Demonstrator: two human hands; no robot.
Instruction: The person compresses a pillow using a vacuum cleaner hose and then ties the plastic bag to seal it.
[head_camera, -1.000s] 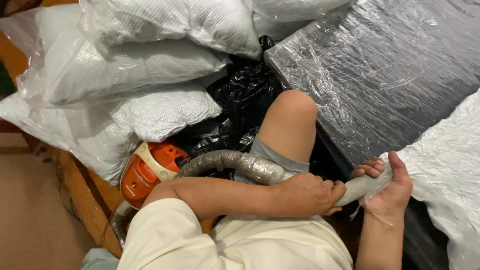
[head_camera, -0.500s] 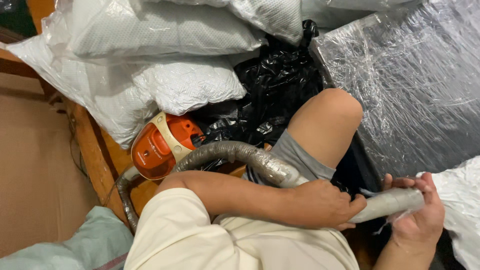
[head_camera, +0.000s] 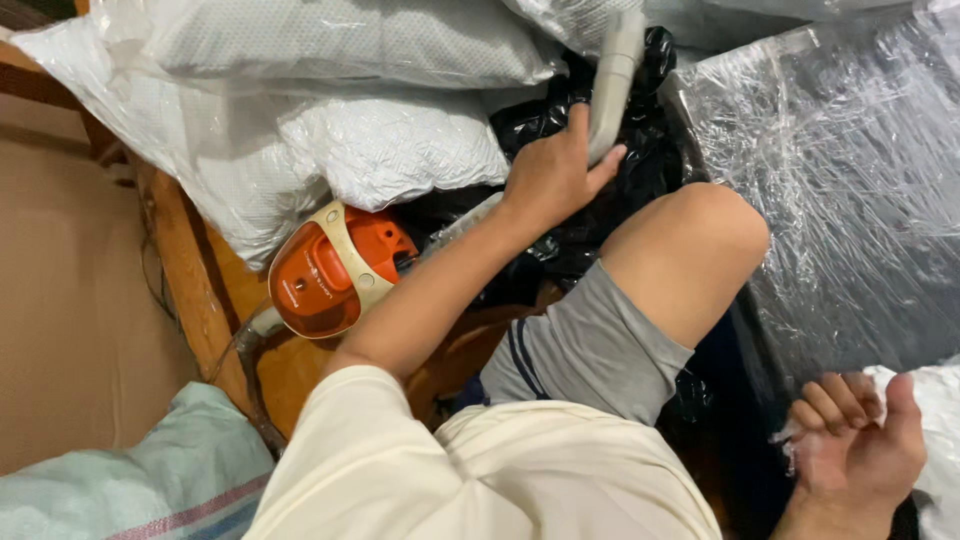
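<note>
Head view only. Left hand (head_camera: 555, 175) reaches up and away from the body, arm stretched across the frame, fingers wrapped around the grey hose (head_camera: 613, 75). Hose stands nearly upright in the grip, its upper end running out toward the top of frame, its lower end at the palm. Thumb lies along the hose side.

Right hand (head_camera: 858, 450) sits low at the right edge, palm up, fingers curled in, pinching a bit of clear plastic film (head_camera: 800, 440) at the corner of a white bag (head_camera: 935, 440). Grip is loose, not a full fist.

Orange vacuum (head_camera: 335, 270) rests on a wooden ledge (head_camera: 205, 300), just left of the left forearm, touching the white pillows above it. A dark cable (head_camera: 250, 380) trails down from it along the ledge.

White pillows (head_camera: 330, 120) in clear wrap are piled along the top left. A black bag (head_camera: 600, 210) lies crumpled behind the left hand, between the pillows and the knee. Bare knee (head_camera: 700, 240) is raised mid-frame, grey shorts (head_camera: 590, 345) below it, cream shirt (head_camera: 470, 470) at the bottom.

Large slab wrapped in shiny clear film (head_camera: 850, 200) fills the right side, just beside the knee. Pale green woven sack (head_camera: 130, 470) sits bottom left on a brown floor (head_camera: 60, 300).
</note>
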